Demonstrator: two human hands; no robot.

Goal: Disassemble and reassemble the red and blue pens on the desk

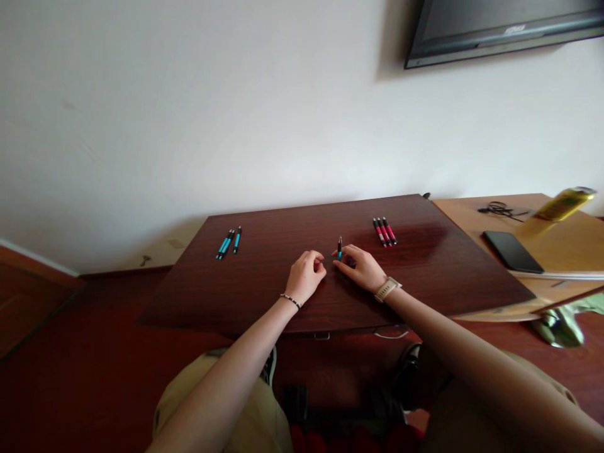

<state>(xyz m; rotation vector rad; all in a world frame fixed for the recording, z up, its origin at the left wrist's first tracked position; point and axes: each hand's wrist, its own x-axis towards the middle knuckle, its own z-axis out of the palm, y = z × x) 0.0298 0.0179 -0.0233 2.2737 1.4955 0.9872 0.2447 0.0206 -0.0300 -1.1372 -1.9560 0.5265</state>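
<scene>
My right hand (361, 267) pinches a blue and black pen (340, 250) between thumb and fingers, its silver end pointing up, over the middle of the dark wooden table (283, 233). Just left of it, my left hand (306, 274) rests near the tabletop with its fingers curled in, and nothing shows in them. Toward the table's left side lie blue pens: two side by side (225, 244) and one slightly apart (237, 240). Three pink and black pens (385, 232) lie together in a row toward the back right.
A lighter wooden desk (481, 214) adjoins on the right, bearing a black phone (513, 251), a black cable (501, 209) and a yellow can (565, 204). A wall (236, 107) stands behind the table, with a mounted screen (509, 31) upper right. Drawer handles (391, 335) stick out at the front.
</scene>
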